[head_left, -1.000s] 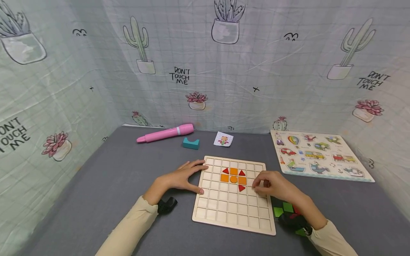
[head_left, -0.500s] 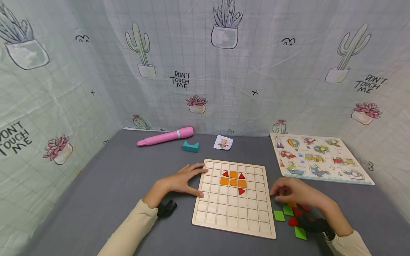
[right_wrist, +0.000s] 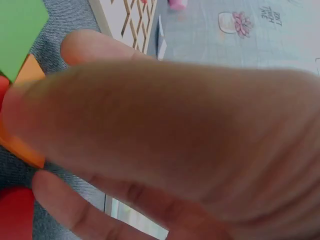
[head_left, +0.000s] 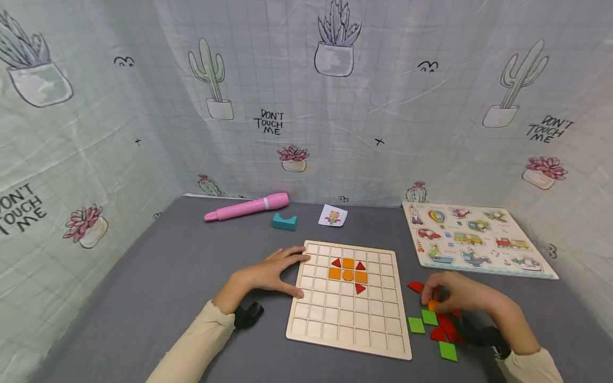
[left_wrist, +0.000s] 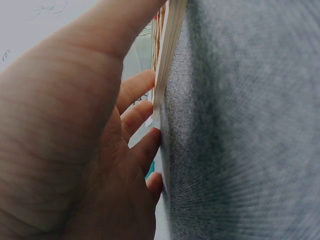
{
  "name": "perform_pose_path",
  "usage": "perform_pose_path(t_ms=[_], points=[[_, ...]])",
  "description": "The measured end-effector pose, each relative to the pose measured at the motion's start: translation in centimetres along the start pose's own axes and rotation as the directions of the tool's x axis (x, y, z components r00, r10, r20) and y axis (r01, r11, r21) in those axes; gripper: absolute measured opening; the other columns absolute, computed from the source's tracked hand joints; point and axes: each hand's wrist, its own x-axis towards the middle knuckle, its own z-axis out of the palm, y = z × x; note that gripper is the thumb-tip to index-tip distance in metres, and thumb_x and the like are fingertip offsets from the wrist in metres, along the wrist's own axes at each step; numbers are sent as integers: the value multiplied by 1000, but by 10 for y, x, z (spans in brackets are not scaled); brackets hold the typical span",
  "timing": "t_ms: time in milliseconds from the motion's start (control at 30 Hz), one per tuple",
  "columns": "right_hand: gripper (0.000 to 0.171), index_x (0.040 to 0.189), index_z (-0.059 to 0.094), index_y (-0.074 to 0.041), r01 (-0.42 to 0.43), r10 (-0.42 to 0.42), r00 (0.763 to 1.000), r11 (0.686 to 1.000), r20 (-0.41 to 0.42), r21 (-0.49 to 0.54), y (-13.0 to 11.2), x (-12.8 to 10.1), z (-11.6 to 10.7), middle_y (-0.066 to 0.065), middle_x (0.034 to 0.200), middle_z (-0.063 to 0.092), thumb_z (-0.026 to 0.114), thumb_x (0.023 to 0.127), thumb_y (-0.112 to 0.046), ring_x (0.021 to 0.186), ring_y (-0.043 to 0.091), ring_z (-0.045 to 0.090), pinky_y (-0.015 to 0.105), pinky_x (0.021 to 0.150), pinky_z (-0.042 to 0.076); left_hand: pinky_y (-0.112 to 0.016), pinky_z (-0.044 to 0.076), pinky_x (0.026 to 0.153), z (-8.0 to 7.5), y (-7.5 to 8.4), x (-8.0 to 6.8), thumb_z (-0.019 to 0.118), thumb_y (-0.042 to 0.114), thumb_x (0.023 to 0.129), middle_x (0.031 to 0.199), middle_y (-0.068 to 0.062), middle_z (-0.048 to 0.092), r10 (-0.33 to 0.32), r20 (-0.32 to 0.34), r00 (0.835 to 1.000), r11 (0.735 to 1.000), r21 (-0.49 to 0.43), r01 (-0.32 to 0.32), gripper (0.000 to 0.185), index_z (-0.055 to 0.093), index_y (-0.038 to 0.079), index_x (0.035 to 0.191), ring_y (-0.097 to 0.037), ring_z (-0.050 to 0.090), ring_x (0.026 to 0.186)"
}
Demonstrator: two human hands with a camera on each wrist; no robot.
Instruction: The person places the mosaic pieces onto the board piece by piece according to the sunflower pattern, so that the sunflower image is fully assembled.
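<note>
A wooden grid board (head_left: 349, 319) lies on the grey table, with a small pattern of orange squares and red triangles (head_left: 348, 275) in its upper cells. My left hand (head_left: 278, 271) rests flat against the board's left edge (left_wrist: 167, 60), fingers straight. My right hand (head_left: 445, 295) is to the right of the board, over a scatter of loose pieces. Its fingertips pinch an orange piece (head_left: 433, 305), which also shows in the right wrist view (right_wrist: 22, 147). Green pieces (head_left: 415, 324) and red pieces (head_left: 438, 334) lie around it.
A pink pen (head_left: 246, 207), a teal block (head_left: 284, 221) and a small picture card (head_left: 333, 216) lie at the back. A vehicle peg puzzle (head_left: 474, 239) sits at the back right. Printed cloth walls close in the table on three sides.
My right hand has left the board and moved right and nearer, down onto the loose pieces, where it closes on an orange one. The left hand has stayed on the board's edge.
</note>
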Motion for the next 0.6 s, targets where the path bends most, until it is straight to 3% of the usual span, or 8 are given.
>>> perform_pose_path(t_ms=[133, 300, 467, 600], points=[[17, 94, 67, -3, -26, 26, 1000, 999, 8, 21, 2, 0, 2, 2, 91, 60, 70, 80, 5, 74, 14, 55, 26, 60, 50, -58, 5, 118, 1, 1, -1, 77, 44, 81, 160, -9, 20, -12, -1, 1000, 1000, -13, 12, 86, 36, 16, 151, -37, 11, 148], [14, 98, 67, 0, -64, 64, 998, 998, -15, 15, 0, 1, 4, 1, 93, 60, 71, 84, -2, 77, 7, 56, 25, 66, 54, -59, 6, 118, 2, 1, -2, 78, 44, 81, 160, -9, 20, -16, -2, 1000, 1000, -15, 16, 86, 36, 17, 151, -39, 11, 148], [18, 100, 67, 3, -23, 21, 997, 999, -69, -27, -2, 7, 8, 4, 92, 62, 72, 86, -5, 78, 6, 59, 25, 68, 56, -58, 5, 119, 2, 0, -1, 78, 44, 81, 160, -10, 20, -6, -5, 1000, 1000, -10, 6, 86, 36, 15, 151, -36, 13, 148], [19, 99, 67, 5, 44, -52, 993, 997, -109, -67, 0, 12, 12, 6, 89, 61, 74, 84, -3, 75, 13, 60, 26, 65, 56, -57, 5, 119, 1, 1, 0, 78, 44, 81, 160, -10, 20, 0, -8, 1000, 1000, -6, 0, 86, 36, 14, 151, -34, 14, 148]])
